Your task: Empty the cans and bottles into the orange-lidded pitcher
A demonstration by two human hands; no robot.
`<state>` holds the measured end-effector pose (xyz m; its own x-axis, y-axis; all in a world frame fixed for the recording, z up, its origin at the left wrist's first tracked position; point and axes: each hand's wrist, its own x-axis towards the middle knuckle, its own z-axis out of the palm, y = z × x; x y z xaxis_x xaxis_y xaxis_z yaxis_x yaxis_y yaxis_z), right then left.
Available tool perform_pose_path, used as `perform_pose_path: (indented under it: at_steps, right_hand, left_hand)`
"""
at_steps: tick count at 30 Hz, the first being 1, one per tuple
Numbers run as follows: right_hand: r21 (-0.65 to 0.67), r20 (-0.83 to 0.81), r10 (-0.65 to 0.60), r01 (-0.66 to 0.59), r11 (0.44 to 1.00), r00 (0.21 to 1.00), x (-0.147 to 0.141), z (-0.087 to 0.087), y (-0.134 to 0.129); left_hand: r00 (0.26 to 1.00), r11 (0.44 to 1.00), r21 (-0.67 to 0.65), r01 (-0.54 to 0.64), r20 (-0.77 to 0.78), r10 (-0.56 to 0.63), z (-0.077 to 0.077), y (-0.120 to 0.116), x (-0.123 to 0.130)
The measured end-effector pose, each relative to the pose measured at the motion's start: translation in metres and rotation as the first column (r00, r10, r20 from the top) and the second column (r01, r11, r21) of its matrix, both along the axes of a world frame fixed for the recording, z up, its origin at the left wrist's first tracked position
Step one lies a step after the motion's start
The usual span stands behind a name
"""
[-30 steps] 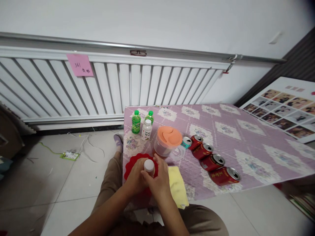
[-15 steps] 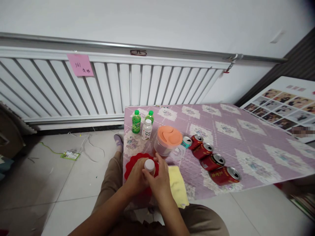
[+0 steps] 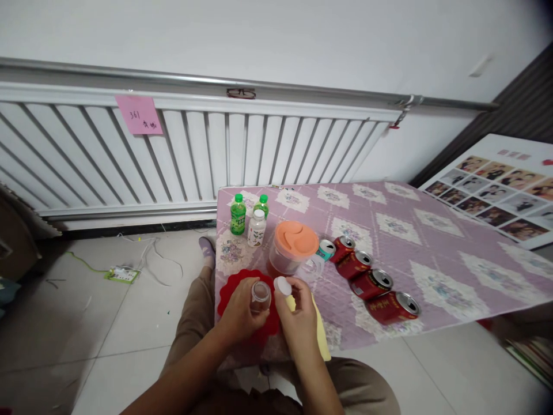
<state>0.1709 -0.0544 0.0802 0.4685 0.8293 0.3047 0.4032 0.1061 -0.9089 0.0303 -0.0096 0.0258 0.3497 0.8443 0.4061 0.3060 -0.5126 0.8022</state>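
My left hand (image 3: 240, 314) grips a small clear bottle (image 3: 260, 295), which stands open-topped over a red scalloped mat (image 3: 233, 286) at the table's near left corner. My right hand (image 3: 299, 314) holds the bottle's white cap (image 3: 282, 285) between its fingertips, just to the right of the bottle's mouth. A yellow cloth (image 3: 320, 331) lies under my right hand. Right behind my hands stands a clear pitcher with an orange lid (image 3: 296, 240).
Two green bottles (image 3: 237, 214) and a white bottle (image 3: 256, 228) stand at the table's far left. Several red cans (image 3: 370, 284) lie in a row to the right on the purple patterned tablecloth (image 3: 432, 242). A radiator (image 3: 190, 155) lines the wall; a power strip (image 3: 121, 275) lies on the floor.
The white cap has come off the small bottle. My right hand has moved to the right with the cap, while my left hand keeps the bottle in place.
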Motion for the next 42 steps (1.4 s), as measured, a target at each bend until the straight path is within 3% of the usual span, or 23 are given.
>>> perform_pose_path:
  at_steps: [4, 6, 9, 13, 20, 27, 32, 34, 38, 42]
  right_hand:
    - [-0.112, 0.041, -0.031, 0.036, 0.993, 0.999, 0.033, -0.013, -0.004]
    - [-0.178, 0.065, -0.107, 0.117, 0.977, 0.992, 0.057, -0.024, -0.009]
    - [-0.341, 0.178, -0.164, 0.217, 0.915, 0.970, 0.098, -0.040, -0.021]
    - [-0.442, 0.253, -0.240, 0.333, 0.833, 0.937, 0.137, -0.060, -0.036]
    - [-0.471, 0.329, -0.194, 0.339, 0.815, 0.924, 0.143, -0.088, -0.041]
    - [-0.394, 0.310, -0.282, 0.393, 0.831, 0.908, 0.153, -0.097, -0.042]
    - [-0.279, 0.237, -0.325, 0.384, 0.880, 0.916, 0.149, -0.081, -0.035]
    - [-0.234, 0.172, -0.304, 0.339, 0.911, 0.937, 0.142, -0.062, -0.024]
    - [-0.106, -0.171, -0.208, 0.192, 0.976, 0.963, 0.127, -0.018, 0.008]
    - [-0.051, -0.262, -0.133, 0.124, 0.991, 0.956, 0.118, 0.005, 0.039]
  left_hand:
    - [1.000, 1.000, -0.029, -0.010, -0.020, 0.010, -0.002, 0.001, -0.002]
    - [1.000, 0.998, -0.055, -0.009, -0.023, 0.008, -0.001, 0.001, -0.003]
    - [1.000, 0.997, -0.072, -0.004, -0.023, 0.002, 0.000, 0.000, -0.003]
    - [1.000, 0.998, -0.060, -0.019, -0.014, 0.018, -0.002, 0.000, -0.001]
    - [1.000, 0.998, -0.063, -0.014, -0.020, 0.013, -0.005, 0.000, 0.000]
    - [0.999, 0.992, -0.115, -0.050, -0.005, 0.050, 0.004, 0.007, -0.006]
    - [0.997, 0.986, -0.151, -0.073, -0.021, 0.071, 0.011, 0.015, -0.014]
    - [0.996, 0.987, -0.131, -0.088, -0.023, 0.086, 0.009, 0.014, -0.014]
    - [0.993, 0.988, -0.100, -0.114, -0.023, 0.112, 0.002, 0.012, -0.011]
    - [0.993, 0.991, -0.074, -0.114, -0.030, 0.112, -0.001, 0.013, -0.012]
